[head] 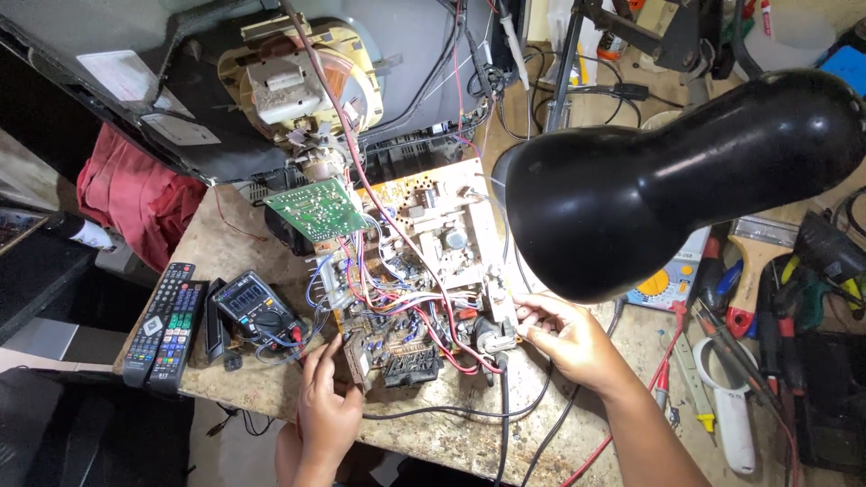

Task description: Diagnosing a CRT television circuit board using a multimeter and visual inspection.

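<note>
A large tan circuit board (pixel 424 261) crowded with parts and coloured wires lies on the worn bench. My left hand (pixel 327 401) grips its near left corner, fingers on the board's edge. My right hand (pixel 564 334) holds the board's right edge beside a black transformer-like part (pixel 492 334). A small green circuit board (pixel 316 209) sits on the neck of a picture tube (pixel 298 86) behind it. Red and white wires run from the tube down across the board.
A black desk lamp head (pixel 667 180) hangs over the right side. A multimeter (pixel 254 307) and two remote controls (pixel 162 323) lie at the left. Paintbrush (pixel 753 271), screwdrivers and pliers (pixel 794 298) crowd the right. Red cloth (pixel 135 194) lies far left.
</note>
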